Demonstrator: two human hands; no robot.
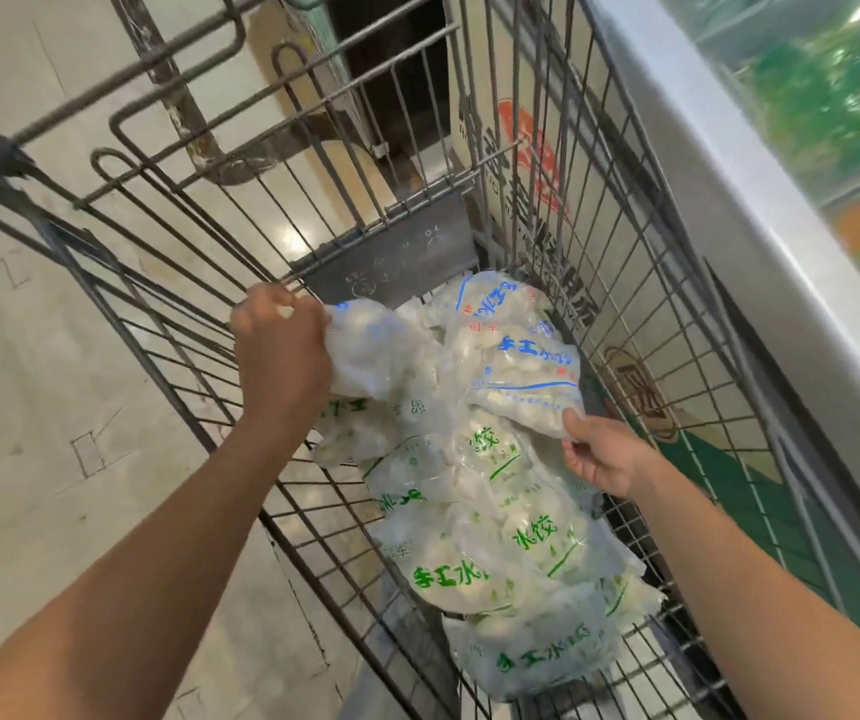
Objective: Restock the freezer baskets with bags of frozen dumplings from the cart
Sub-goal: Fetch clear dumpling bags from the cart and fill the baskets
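Note:
A wire shopping cart (199, 392) holds several clear bags of frozen dumplings. Bags with green print (495, 553) lie piled in its near half. My left hand (282, 356) grips the edge of a blue-printed bag (375, 350) at the cart's left side. My right hand (604, 454) pinches the lower corner of another blue-printed bag (526, 376), which lies on top of the pile. Both bags are still inside the cart.
The chest freezer (760, 241) runs along the right of the cart, with a white rim and a glass lid showing blurred green packs. The cart's folded child-seat flap (396, 257) stands at its far end. Pale tiled floor (53, 407) lies to the left.

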